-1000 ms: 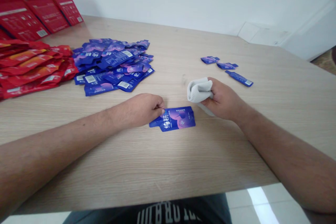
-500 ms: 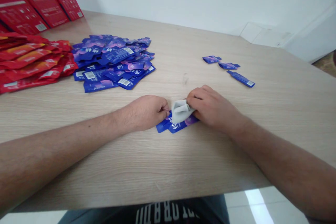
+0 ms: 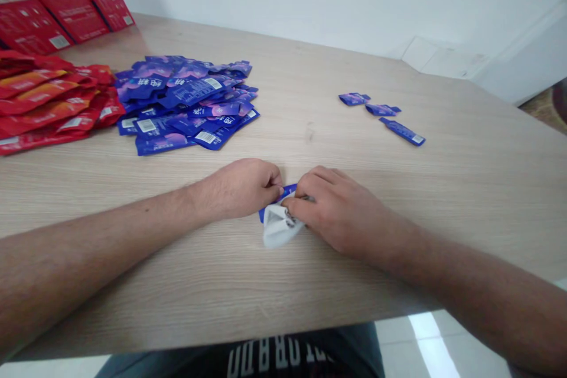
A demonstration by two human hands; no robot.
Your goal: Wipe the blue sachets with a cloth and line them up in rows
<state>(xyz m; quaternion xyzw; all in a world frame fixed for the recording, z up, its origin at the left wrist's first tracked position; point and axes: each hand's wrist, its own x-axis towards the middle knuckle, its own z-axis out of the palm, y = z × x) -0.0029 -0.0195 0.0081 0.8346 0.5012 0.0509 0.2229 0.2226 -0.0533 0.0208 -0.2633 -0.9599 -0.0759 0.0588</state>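
My left hand (image 3: 254, 186) is closed, thumb and fingers pinching the left end of a blue sachet (image 3: 289, 190) that lies on the table. My right hand (image 3: 332, 204) is closed around a bunched light-grey cloth (image 3: 279, 227), which bulges out to the left of its fingers. The cloth and right hand lie over much of the blue sachet, so only its upper edge and left end show. Whether more than one sachet lies beneath cannot be made out now.
A heap of blue sachets (image 3: 190, 100) lies beyond my left hand, with red sachets (image 3: 53, 103) to its left. Red boxes (image 3: 66, 6) stand behind them. Three blue sachets lie apart at right, one of them a narrow sachet (image 3: 402, 132). A white wall (image 3: 283, 0) borders the wooden table.
My right hand has moved left and toward me with the cloth, across the blue sachets. My left hand keeps its pinch in nearly the same place. The view has shifted slightly.
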